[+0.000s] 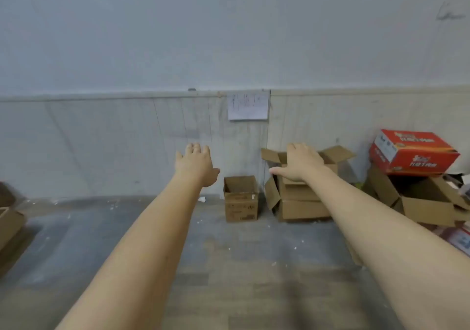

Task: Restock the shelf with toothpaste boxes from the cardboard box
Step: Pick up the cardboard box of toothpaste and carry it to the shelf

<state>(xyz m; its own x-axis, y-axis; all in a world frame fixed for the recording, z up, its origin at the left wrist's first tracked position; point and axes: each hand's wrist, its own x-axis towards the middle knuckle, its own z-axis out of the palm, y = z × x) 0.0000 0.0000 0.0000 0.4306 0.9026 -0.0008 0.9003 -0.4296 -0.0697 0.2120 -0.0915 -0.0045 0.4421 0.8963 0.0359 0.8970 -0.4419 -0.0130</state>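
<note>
Both bare arms reach forward over the floor (241, 266), and each grip is slack and holds nothing: the left hand (195, 164) and the right hand (300, 161) have their fingers spread loosely. Beyond the hands, the small open cardboard box (241, 200) stands on the floor against the wall (229, 37). Just right of it sit stacked cartons (302, 202), farther right a red carton (413, 151), and above it a paper sheet (248, 105).

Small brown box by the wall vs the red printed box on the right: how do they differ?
The small brown cardboard box stands upright on the floor with its top open; the red printed carton is closed, tilted and resting on other open cartons. The red one looks larger. Both sit near the wall, untouched by either hand.
</note>
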